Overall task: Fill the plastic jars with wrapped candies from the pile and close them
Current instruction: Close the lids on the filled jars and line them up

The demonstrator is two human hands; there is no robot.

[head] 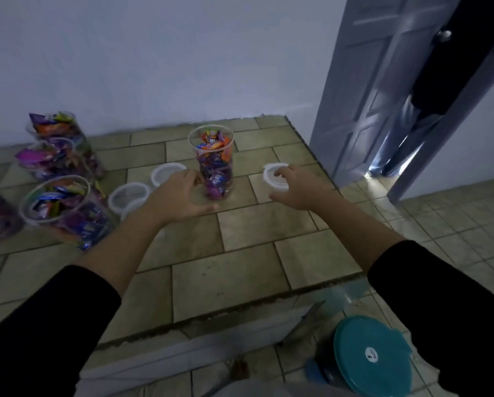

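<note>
Left hand: fingers spread, empty, tips just beside the open candy-filled jar, mid-worktop toward the back edge.
Right hand: fingers curled over a white lid, near the right edge.
Spare lids, filled jars: left edge.

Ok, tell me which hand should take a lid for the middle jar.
Right. The right hand lies on the lid right of the jar; the left hand is open beside the jar, better placed to steady it.
</note>
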